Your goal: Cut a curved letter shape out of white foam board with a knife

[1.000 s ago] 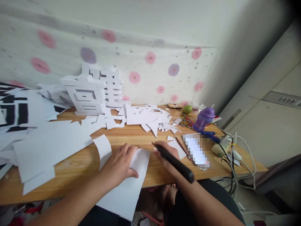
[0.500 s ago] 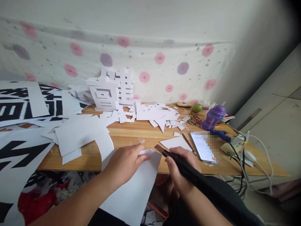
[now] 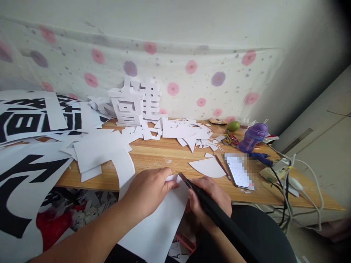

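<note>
My left hand (image 3: pixel 148 193) presses down on a white sheet of paper (image 3: pixel 159 223) that hangs over the front edge of the wooden table (image 3: pixel 164 155); its fingers pinch the sheet's top corner. My right hand (image 3: pixel 210 199) is closed round a black-handled cutter (image 3: pixel 211 208), whose blade tip touches the top edge of the sheet beside my left fingers.
White paper scraps (image 3: pixel 181 133) and white cut-out block characters (image 3: pixel 135 104) lie at the back. Sheets printed with black characters (image 3: pixel 24 120) cover the left. A phone (image 3: pixel 240 171), purple bottle (image 3: pixel 252 137), green fruit (image 3: pixel 233 126), rubber bands and cables (image 3: pixel 285 179) crowd the right.
The view has swung left and lower. My right hand and cutter moved toward the sheet's top corner, close to my left fingers. My left hand stays on the sheet.
</note>
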A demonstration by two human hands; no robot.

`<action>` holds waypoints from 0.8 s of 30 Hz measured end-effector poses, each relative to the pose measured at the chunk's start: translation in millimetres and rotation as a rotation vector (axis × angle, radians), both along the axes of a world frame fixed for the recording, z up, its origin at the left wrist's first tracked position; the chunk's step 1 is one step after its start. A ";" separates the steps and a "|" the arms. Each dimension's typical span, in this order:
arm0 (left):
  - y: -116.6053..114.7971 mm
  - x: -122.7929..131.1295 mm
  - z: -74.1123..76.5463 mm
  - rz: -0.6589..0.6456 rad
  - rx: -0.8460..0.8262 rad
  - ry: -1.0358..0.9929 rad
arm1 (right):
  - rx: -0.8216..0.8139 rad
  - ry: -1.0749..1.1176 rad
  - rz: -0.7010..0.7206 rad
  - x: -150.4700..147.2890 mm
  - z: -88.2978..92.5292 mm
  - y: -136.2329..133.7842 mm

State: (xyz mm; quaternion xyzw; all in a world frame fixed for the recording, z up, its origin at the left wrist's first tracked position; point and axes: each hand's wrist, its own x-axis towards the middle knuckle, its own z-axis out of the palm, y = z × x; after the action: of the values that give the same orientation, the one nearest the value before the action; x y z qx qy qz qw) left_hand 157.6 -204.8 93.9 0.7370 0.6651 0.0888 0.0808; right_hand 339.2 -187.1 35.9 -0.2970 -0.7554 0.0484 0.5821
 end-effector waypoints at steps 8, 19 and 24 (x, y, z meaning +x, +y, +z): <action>0.5 -3.7 -3.0 0.000 0.007 0.026 | 0.151 0.031 0.028 -8.5 -8.5 5.9; 3.0 -9.9 -2.5 -0.006 0.013 0.035 | 0.342 -0.154 0.112 -3.0 -2.2 9.7; 4.3 -10.0 -1.3 -0.017 0.014 0.045 | 0.337 -0.266 0.143 1.3 0.8 6.1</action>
State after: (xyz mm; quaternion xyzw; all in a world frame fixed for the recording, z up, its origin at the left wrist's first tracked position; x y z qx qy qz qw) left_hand 147.6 -200.6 92.6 0.7452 0.6597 0.0761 0.0614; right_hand 340.6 -181.0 36.7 -0.1449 -0.8421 -0.0769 0.5137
